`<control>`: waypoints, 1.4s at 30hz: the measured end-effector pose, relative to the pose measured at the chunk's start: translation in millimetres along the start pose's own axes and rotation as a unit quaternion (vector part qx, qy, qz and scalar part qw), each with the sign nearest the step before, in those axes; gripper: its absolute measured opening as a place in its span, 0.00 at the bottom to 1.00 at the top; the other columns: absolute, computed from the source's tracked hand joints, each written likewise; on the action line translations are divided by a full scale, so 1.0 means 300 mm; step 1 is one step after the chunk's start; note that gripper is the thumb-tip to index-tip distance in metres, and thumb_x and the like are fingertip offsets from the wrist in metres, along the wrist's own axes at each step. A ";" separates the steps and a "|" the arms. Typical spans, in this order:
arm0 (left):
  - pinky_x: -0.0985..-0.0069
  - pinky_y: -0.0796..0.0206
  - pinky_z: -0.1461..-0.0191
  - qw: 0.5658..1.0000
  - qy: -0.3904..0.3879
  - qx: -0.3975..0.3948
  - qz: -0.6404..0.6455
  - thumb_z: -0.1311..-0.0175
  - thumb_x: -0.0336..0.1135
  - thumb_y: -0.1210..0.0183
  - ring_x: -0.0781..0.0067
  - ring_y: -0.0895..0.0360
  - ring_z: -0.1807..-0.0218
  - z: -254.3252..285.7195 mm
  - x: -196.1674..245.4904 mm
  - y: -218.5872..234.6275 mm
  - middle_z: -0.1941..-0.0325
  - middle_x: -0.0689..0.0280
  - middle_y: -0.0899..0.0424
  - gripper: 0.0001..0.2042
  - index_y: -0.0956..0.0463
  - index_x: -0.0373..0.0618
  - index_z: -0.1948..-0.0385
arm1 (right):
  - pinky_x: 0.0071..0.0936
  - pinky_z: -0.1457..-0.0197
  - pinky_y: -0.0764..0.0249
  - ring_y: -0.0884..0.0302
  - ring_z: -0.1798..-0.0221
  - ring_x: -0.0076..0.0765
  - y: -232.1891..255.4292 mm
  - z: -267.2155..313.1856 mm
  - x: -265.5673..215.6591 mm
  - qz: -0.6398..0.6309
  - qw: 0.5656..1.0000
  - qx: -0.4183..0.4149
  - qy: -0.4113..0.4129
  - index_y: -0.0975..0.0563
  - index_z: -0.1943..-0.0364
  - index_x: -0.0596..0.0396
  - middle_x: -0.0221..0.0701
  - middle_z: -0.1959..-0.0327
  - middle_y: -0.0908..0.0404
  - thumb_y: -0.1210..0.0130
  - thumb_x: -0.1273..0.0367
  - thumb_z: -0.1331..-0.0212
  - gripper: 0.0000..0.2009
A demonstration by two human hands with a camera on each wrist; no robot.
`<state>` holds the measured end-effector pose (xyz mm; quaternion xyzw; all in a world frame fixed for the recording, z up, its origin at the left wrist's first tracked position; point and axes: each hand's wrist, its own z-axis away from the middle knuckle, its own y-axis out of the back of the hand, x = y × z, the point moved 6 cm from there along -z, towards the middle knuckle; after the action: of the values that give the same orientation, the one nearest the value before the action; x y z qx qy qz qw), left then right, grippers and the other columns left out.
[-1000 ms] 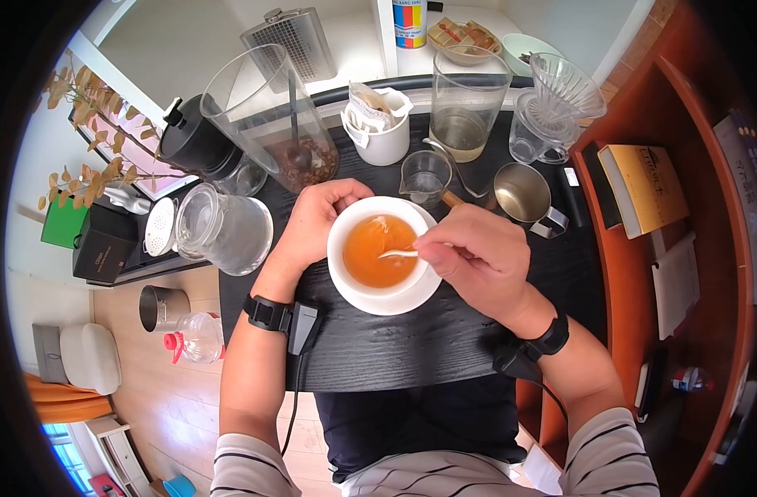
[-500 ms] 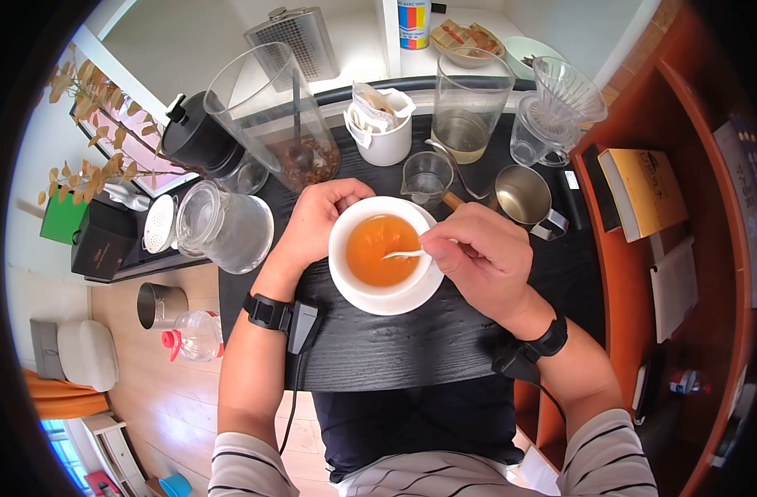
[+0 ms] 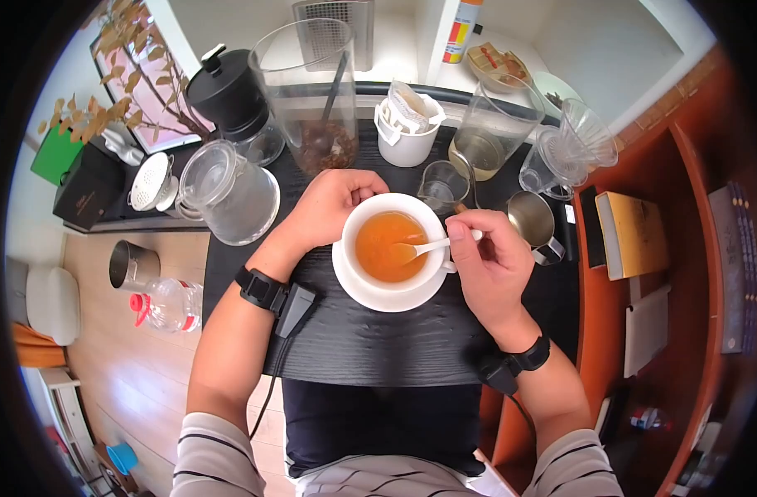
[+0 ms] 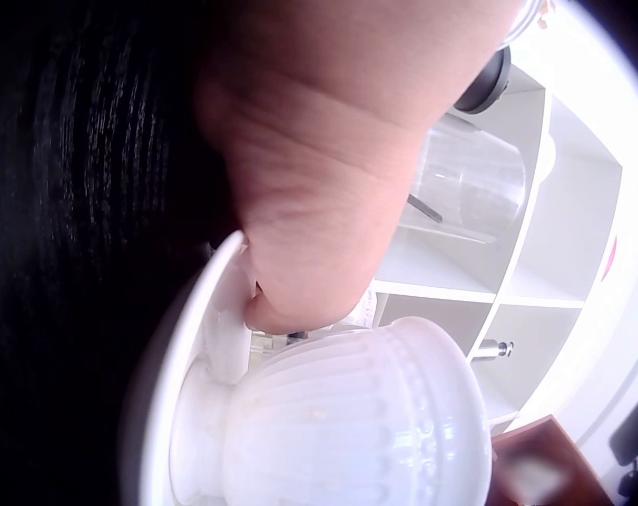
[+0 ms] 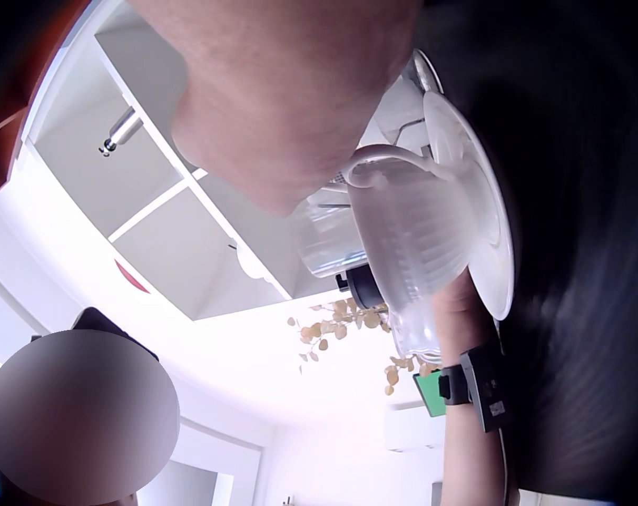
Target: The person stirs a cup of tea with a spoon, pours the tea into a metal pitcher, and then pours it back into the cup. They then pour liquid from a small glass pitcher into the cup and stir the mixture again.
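Note:
A white cup [image 3: 357,217] of orange-brown liquid stands on a white saucer [image 3: 364,299]. My left hand [image 3: 329,207] is at the saucer's far left side; in the left wrist view its fingers [image 4: 298,300] hold the saucer's rim [image 4: 198,295] beside the cup [image 4: 350,422]. Thumb and fingers of my right hand [image 3: 496,265] pinch the handle of a white spoon [image 3: 432,246], whose bowl lies in the liquid. In the right wrist view the right hand [image 5: 287,116] is beside the cup's handle [image 5: 387,153]; the spoon is hidden there.
Behind the cup stand a white mug [image 3: 406,149], a small glass pitcher [image 3: 442,186], a metal cup [image 3: 531,217] and tall glass containers [image 3: 304,99]. A lidded glass jug [image 3: 238,195] is at the left. Books [image 3: 631,236] fill a shelf at the right.
The head view has shifted. My right hand has turned and moved slightly right of the cup, and more of the spoon, with its bowl, shows. My left hand keeps its place beside the cup.

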<state>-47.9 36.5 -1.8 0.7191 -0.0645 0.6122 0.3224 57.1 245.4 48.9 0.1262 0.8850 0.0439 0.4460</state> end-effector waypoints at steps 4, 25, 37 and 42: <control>0.84 0.28 0.62 1.000 -0.005 0.003 -0.007 0.34 0.29 0.29 0.89 0.21 0.66 -0.003 -0.011 -0.002 0.68 0.73 0.13 0.07 0.15 0.37 0.60 | 0.13 0.71 0.37 0.32 0.72 0.08 -0.016 0.009 0.005 -0.014 1.000 -0.001 -0.024 0.16 0.56 0.60 0.22 0.68 0.17 0.33 0.74 0.29 0.04; 0.70 0.33 0.67 0.995 -0.062 0.043 -0.061 0.41 0.39 0.30 0.71 0.22 0.76 -0.008 -0.018 0.005 0.80 0.68 0.19 0.10 0.12 0.45 0.63 | 0.13 0.65 0.27 0.25 0.65 0.12 -0.027 0.024 0.016 0.010 0.998 -0.020 -0.064 0.19 0.55 0.60 0.25 0.62 0.16 0.37 0.72 0.24 0.05; 0.81 0.32 0.66 0.997 -0.033 0.020 -0.065 0.38 0.31 0.28 0.87 0.25 0.71 -0.006 -0.012 0.002 0.75 0.73 0.17 0.08 0.14 0.39 0.61 | 0.13 0.64 0.27 0.23 0.63 0.12 -0.035 0.018 0.011 0.000 0.997 -0.020 -0.071 0.19 0.51 0.60 0.25 0.61 0.16 0.38 0.73 0.24 0.05; 0.81 0.32 0.66 0.997 -0.041 0.021 -0.064 0.38 0.32 0.28 0.86 0.25 0.72 -0.004 -0.008 0.002 0.75 0.73 0.17 0.08 0.14 0.40 0.61 | 0.13 0.64 0.26 0.22 0.63 0.12 -0.034 0.018 0.012 0.004 0.997 -0.021 -0.068 0.19 0.51 0.60 0.25 0.61 0.16 0.39 0.74 0.24 0.05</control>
<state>-49.8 35.8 -3.8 0.7528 -0.0182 0.5616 0.3429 57.7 236.3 41.0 0.1229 0.8512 0.0558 0.5072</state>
